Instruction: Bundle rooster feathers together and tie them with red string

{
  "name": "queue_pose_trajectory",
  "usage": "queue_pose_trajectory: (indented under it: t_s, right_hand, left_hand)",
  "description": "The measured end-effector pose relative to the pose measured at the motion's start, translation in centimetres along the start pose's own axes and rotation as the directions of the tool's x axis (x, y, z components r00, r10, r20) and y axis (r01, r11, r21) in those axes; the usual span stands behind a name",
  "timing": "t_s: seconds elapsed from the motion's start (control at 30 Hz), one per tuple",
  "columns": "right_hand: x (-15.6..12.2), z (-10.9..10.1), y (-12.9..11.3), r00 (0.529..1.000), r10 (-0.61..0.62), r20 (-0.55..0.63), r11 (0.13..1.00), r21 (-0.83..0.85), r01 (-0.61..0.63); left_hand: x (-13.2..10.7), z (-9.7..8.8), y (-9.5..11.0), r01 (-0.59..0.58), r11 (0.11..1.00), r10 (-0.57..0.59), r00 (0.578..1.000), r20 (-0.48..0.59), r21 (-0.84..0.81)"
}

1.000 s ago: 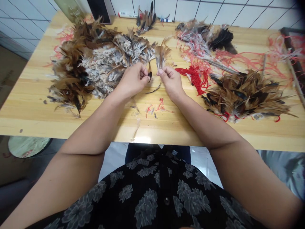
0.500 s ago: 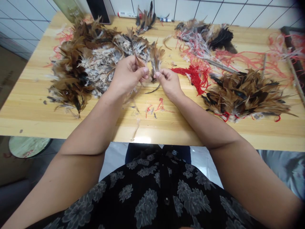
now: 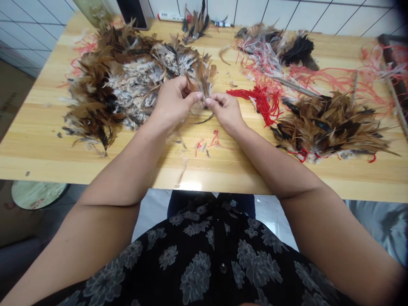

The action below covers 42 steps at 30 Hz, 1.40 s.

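My left hand and my right hand meet fingertip to fingertip over the middle of the wooden table. Both are pinched on a small bunch of brown feathers that stands up between them. Just behind and to the left lies a big heap of brown, white and black feathers. A dark loose feather lies on the table under my hands.
A tied bundle of brown and black feathers lies at the right, a skein of red thread beside it. Pink and red string scraps, thin sticks, more feathers and a marker sit at the back.
My hands have come together and shifted slightly left and away from me. The bunch in my right hand now meets the feather picked by my left hand.
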State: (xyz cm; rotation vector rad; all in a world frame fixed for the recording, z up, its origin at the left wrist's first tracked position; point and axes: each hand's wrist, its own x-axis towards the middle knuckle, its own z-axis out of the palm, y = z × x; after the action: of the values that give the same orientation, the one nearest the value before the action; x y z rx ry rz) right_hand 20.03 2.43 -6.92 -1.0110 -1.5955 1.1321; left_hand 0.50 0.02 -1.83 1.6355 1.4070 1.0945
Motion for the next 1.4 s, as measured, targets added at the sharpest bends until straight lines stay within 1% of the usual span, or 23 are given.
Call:
queue_pose_trajectory:
  t_s: [0.2, 0.33, 0.4, 0.47, 0.6, 0.7, 0.83, 0.9, 0.97, 1.07, 1.17, 1.23, 1.4]
  right_hand:
    - [0.3, 0.1, 0.8, 0.999, -0.027, 0.024, 1.0, -0.016, 0.027]
    - [0.6, -0.3, 1.9, 0.998, -0.054, -0.029, 0.998, -0.027, 0.053]
    - [0.8, -0.5, 2.2, 0.995, -0.066, -0.071, 0.997, -0.03, 0.064]
    - [0.9, -0.6, 2.2, 0.993, -0.056, -0.102, 0.998, -0.023, 0.054]
    - [1.0, -0.6, 1.8, 0.994, -0.01, -0.111, 1.0, 0.004, 0.01]
    - [0.9, -0.4, 1.6, 0.994, -0.003, -0.111, 1.0, 0.024, 0.005]
    - [0.9, -0.5, 1.7, 0.993, -0.009, -0.12, 1.0, 0.022, 0.012]
    - [0.9, -0.6, 1.9, 0.993, -0.016, -0.12, 1.0, 0.01, 0.018]
    - [0.9, -0.6, 2.1, 0.993, -0.03, -0.118, 1.0, -0.004, 0.03]
    - [0.9, -0.7, 2.1, 0.992, -0.041, -0.122, 0.999, -0.022, 0.039]
    - [0.8, -0.6, 1.9, 0.992, -0.026, -0.127, 1.0, -0.012, 0.024]
    - [0.7, -0.5, 1.7, 0.992, -0.023, -0.12, 1.0, -0.01, 0.022]
    - [0.5, -0.3, 2.1, 0.995, -0.059, -0.076, 0.997, -0.053, 0.055]
  left_hand:
    - [-0.4, 0.5, 0.6, -0.016, 1.0, 0.016, 1.0, 0.007, -0.009]
    - [-0.3, 0.3, 0.2, -0.052, 0.999, 0.052, 0.998, -0.04, -0.01]
    - [0.0, 0.0, -0.2, -0.063, 0.998, 0.064, 0.997, -0.03, 0.029]
    - [0.2, -0.1, -0.8, -0.075, 0.992, 0.074, 0.997, 0.011, 0.098]
    - [0.4, 0.2, -1.7, -0.125, 0.965, 0.107, 0.99, 0.091, 0.229]
    - [0.5, 0.5, -2.1, -0.125, 0.954, 0.102, 0.99, 0.095, 0.274]
    - [0.6, 0.4, -2.2, -0.104, 0.959, 0.085, 0.993, 0.081, 0.266]
    - [0.6, 0.3, -2.1, -0.08, 0.969, 0.065, 0.995, 0.074, 0.233]
    - [0.6, 0.2, -2.1, -0.049, 0.985, 0.04, 0.998, 0.056, 0.163]
    - [0.8, 0.3, -2.2, -0.007, 0.999, 0.008, 1.0, 0.024, -0.04]
    - [1.2, 0.6, -2.3, 0.016, 0.971, -0.009, 0.999, 0.032, -0.237]
    - [1.2, 0.7, -2.2, 0.026, 0.946, -0.015, 0.999, 0.034, -0.323]
    - [1.0, 0.7, -1.8, 0.039, 0.908, -0.029, 0.999, 0.03, -0.417]
